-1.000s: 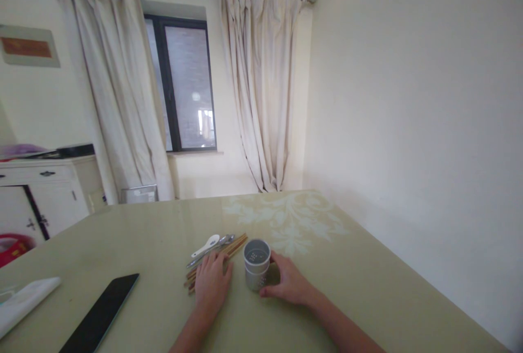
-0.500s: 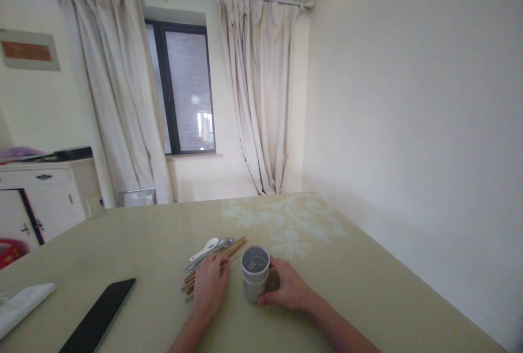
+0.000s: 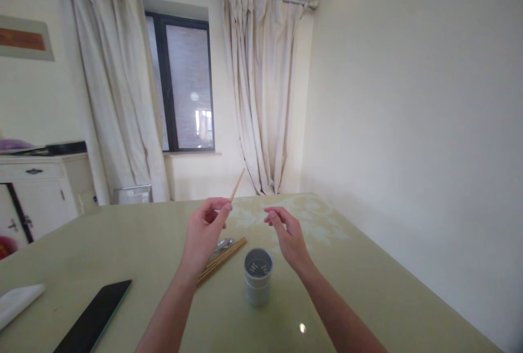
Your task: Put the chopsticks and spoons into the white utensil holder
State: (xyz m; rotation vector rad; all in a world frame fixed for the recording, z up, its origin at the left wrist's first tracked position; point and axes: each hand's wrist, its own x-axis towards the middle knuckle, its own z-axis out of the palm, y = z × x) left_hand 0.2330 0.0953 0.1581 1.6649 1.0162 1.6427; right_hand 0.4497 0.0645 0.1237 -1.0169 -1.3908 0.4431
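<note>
My left hand (image 3: 205, 236) is raised above the table, pinching a thin wooden chopstick (image 3: 237, 184) between thumb and fingers; the stick points up and away. Facing it, my right hand (image 3: 291, 237) hangs in the air with loosely bent fingers and nothing visible in them. Below and between both hands, a grey cup (image 3: 258, 291) stands upright, with small holes showing in its bottom. Several more chopsticks (image 3: 226, 259) lie in a bundle left of the cup, partly behind my left wrist. Metal spoons (image 3: 224, 243) lie beside them, mostly covered by that hand.
The greenish table (image 3: 347, 287) carries a black flat device (image 3: 96, 315) and a white object (image 3: 18, 301) at the left. A plain wall (image 3: 417, 124) borders its right edge. Behind are curtains (image 3: 265, 91), a window and a white cabinet (image 3: 41, 178).
My left hand has risen from the bundle with one chopstick in it. My right hand has let go of the cup and lifted up. The cup still stands on the table.
</note>
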